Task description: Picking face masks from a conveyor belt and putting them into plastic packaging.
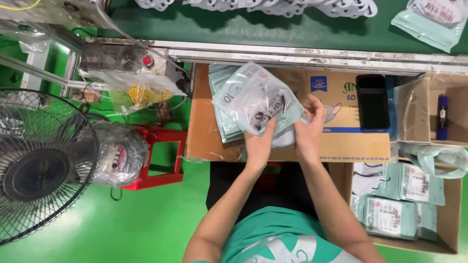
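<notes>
At frame centre, the left hand [260, 145] gripped a clear plastic pouch [256, 100] from below while the right hand [308, 127] pinched its edge beside white masks [284, 139]; steady support likely kept the mouth open.

The scene was brightly and evenly lit from overhead, with colours strong and saturated. Glare streaked the clear plastic pouch [256, 100] just above the fingers [265, 127], washing out parts of its print. To the left of the fingers, the green floor [146, 219] carried a broad, soft sheen. Shadows were faint; a darker patch lay below the fingers, under the edge of the desk [204, 136]. The wide lens bent straight lines toward the edges, and the fan [39, 165] far left of the fingers looked stretched. Detail was slightly soft throughout, softer at the corners.
</notes>
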